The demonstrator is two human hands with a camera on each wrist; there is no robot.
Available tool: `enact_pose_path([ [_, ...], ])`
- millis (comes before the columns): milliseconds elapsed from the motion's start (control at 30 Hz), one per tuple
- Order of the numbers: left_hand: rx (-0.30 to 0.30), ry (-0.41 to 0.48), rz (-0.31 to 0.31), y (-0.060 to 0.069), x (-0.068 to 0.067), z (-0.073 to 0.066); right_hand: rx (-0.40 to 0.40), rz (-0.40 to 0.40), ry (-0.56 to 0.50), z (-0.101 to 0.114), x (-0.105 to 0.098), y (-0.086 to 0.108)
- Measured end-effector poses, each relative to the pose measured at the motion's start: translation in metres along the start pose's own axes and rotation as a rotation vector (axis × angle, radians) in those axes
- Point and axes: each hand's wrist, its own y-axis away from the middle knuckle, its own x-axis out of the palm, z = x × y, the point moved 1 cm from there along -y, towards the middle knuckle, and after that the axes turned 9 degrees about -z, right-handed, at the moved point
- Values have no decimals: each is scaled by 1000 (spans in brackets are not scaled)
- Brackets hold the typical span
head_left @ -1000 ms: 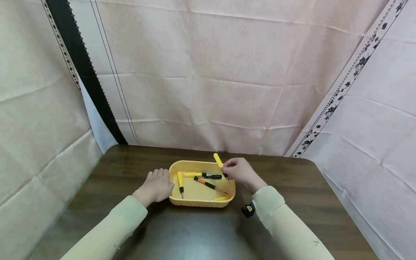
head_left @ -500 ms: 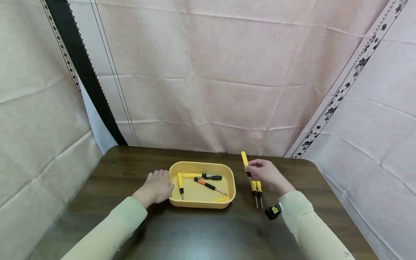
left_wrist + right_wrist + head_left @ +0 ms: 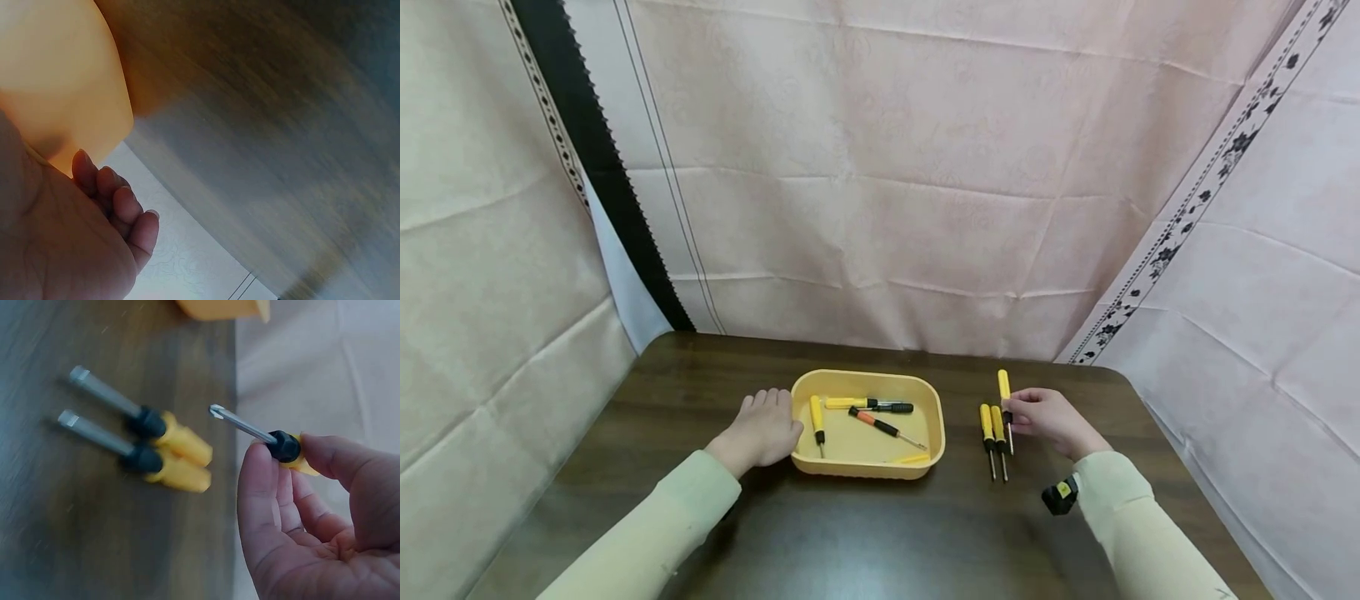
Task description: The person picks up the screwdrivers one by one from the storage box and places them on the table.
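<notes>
My right hand (image 3: pixel 1051 421) pinches a screwdriver (image 3: pixel 1003 385) with a yellow handle, black collar and metal shaft, between thumb and fingers. In the right wrist view its shaft (image 3: pixel 244 425) points away from the palm. Two similar yellow-handled screwdrivers (image 3: pixel 992 429) lie side by side on the table, just left of that hand. Against the left side of a yellow plastic tray (image 3: pixel 868 470) rests my left hand (image 3: pixel 762 429). Its fingers (image 3: pixel 128 206) are loosely bent beside the tray wall in the left wrist view; the thumb's contact is partly hidden.
Inside the tray lie a yellow screwdriver (image 3: pixel 817 421), another yellow-handled one (image 3: pixel 846 403) beside a black-handled tool (image 3: pixel 895 407), an orange-and-black screwdriver (image 3: pixel 876 423) and a partly hidden yellow piece (image 3: pixel 912 458). Cloth (image 3: pixel 880 208) hangs behind the dark wooden table (image 3: pixel 880 542).
My right hand has carried the screwdriver from above the tray rightward to beside the two on the table, lowering it. The left hand has stayed at the tray.
</notes>
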Motion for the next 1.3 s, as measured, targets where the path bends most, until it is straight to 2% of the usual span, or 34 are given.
enact_pose_path([
  [267,-2,5,-8,-2,1,1,127,0,81,-32,-12,-3],
  [467,-13,3,-5,5,-2,1,137,4,93,-45,-10,-4],
  [1000,-50,3,-4,27,-14,1,160,-15,245,-33,3,1],
  [1300,-55,4,-8,37,-20,0,215,14,217,-27,5,4],
])
